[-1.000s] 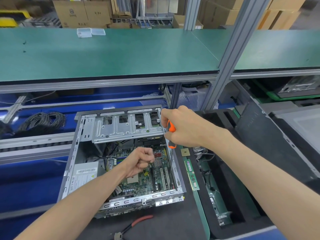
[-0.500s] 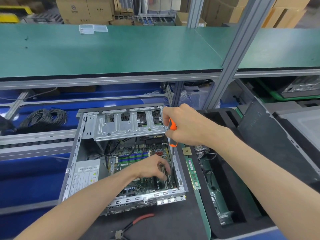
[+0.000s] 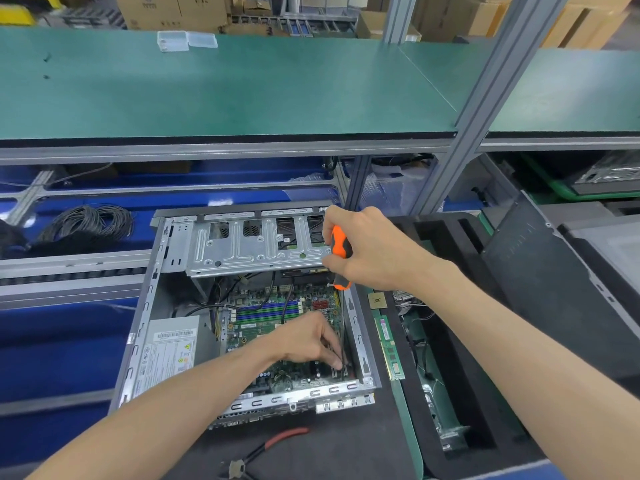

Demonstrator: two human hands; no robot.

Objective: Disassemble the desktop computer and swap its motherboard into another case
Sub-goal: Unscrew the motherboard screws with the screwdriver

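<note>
Green-topped shelf [image 3: 242,88] on grey aluminium posts [image 3: 485,109] overhead; stacked cardboard boxes [image 3: 173,10] beyond; blue conveyor surface [image 3: 69,341] at left, bearing coiled black cable [image 3: 83,225]; even indoor light.
</note>
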